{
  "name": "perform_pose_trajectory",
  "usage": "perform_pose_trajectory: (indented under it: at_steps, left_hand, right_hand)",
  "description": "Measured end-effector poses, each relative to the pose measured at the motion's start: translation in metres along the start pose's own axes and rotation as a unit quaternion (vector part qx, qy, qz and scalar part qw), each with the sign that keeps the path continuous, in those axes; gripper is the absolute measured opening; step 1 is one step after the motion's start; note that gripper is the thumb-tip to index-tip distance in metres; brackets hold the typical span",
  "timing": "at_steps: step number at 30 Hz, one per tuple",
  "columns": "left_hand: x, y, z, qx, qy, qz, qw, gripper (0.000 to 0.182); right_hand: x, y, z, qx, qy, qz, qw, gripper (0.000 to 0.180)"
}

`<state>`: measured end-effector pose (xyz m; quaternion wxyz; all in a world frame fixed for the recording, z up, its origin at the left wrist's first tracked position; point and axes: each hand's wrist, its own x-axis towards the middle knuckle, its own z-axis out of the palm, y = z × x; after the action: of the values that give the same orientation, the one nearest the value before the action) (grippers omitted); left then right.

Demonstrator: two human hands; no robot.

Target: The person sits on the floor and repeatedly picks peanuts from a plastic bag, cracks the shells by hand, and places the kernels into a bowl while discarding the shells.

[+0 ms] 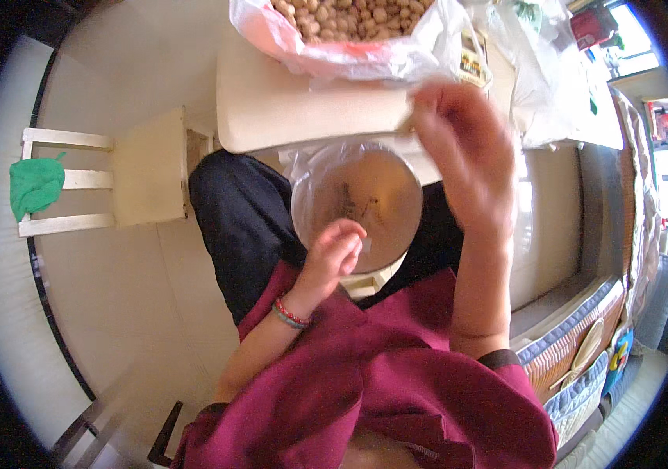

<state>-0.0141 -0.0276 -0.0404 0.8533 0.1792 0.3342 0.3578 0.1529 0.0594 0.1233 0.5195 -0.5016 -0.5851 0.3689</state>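
My left hand [337,252], with beaded bracelets at the wrist, is over the near edge of a round bin [395,193] lined with a clear plastic bag. Its fingers are curled, and whether they hold anything cannot be told. Some dark bits lie at the bottom of the bin, which stands between my knees. My right hand [466,140] is raised over the near edge of the table, blurred; something small and pale may be at its fingertips. Beyond it, an open white and red plastic bag [363,61] full of peanuts in their shells [357,20] sits on the table.
The pale table [310,105] has a rounded corner at the left. More white plastic bags [551,76] lie at its right. A white wooden chair [146,170] with a green cloth [35,184] over its back stands at the left. A bed with a quilted cover [574,387] is at the lower right.
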Motion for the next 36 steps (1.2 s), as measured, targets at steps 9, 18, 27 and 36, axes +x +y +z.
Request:
perform_pose_trajectory:
  at_steps: [9,18,27,36]
  left_hand:
    - [-0.008,0.007,0.012,0.109,0.006,0.093,0.99,0.018]
    - [-0.003,0.002,0.022,0.292,0.056,0.217,0.93,0.015]
    - [-0.006,0.005,0.02,0.235,0.031,0.157,0.959,0.011]
    - [-0.006,0.008,0.002,0.27,0.032,0.177,0.946,0.011]
  right_hand:
    - [-0.144,0.1,0.028,0.533,0.05,0.404,0.742,0.016]
    - [-0.145,0.118,0.039,0.392,-0.032,0.38,0.837,0.029]
    - [-0.146,0.113,0.038,0.411,-0.071,0.399,0.817,0.035]
    - [-0.145,0.104,0.04,0.167,-0.147,0.252,0.942,0.025]
